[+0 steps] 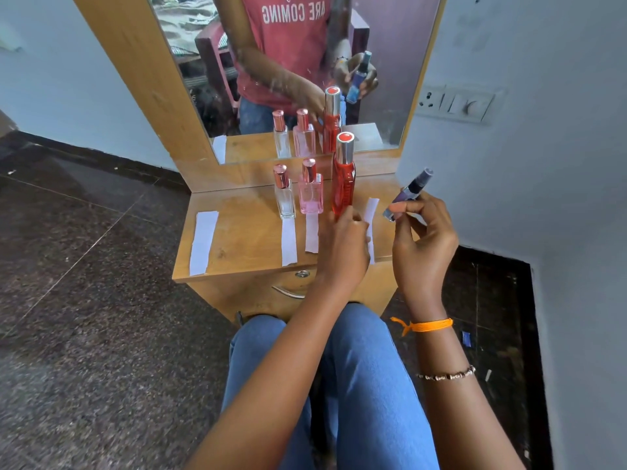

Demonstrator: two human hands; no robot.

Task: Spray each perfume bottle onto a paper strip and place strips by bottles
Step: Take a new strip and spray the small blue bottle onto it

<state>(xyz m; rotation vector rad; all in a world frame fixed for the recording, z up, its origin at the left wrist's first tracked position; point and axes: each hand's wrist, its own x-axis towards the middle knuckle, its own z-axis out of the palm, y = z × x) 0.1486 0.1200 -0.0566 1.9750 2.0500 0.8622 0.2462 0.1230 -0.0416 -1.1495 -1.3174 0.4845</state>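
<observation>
Three perfume bottles stand in a row on the small wooden dresser top: a clear bottle, a pink bottle and a tall red bottle. One white paper strip lies in front of the clear bottle and another strip in front of the pink one. A third strip lies alone at the left. My left hand is curled at the red bottle's base, pinching a fourth strip. My right hand holds a slim purple spray bottle tilted above the dresser's right edge.
A mirror in a wooden frame rises right behind the bottles and reflects them. A drawer with a metal handle sits under the top. A wall with a switch plate is close on the right. My knees are against the dresser front.
</observation>
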